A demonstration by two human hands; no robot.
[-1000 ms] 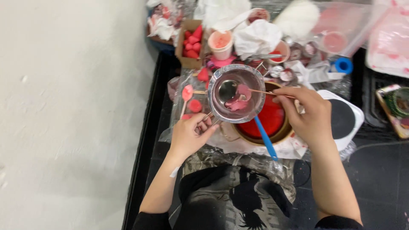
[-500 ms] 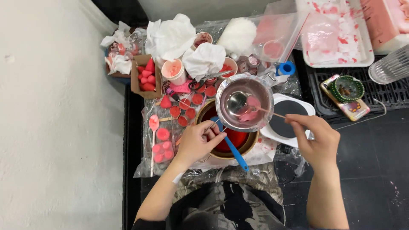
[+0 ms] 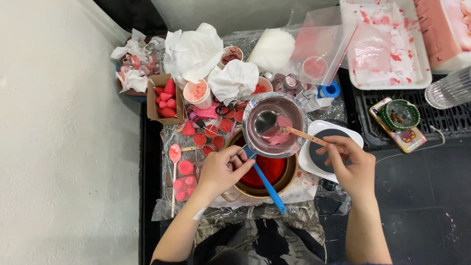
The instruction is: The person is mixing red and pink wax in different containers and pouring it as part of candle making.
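As before, stick [image 3: 305, 136] in right hand [image 3: 352, 167]

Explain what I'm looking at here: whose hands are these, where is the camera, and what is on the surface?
The single view comes from a camera worn on a person's head, looking down at their own two bare hands. The left hand holds a small metal pan by its blue handle, above a larger pot of red liquid. The right hand holds a wooden stick whose tip sits in pink material inside the pan. Around them lie small red and pink moulded pieces, a cardboard box of red shapes, crumpled white tissues, a stained white tray and a white scale with a dark top.
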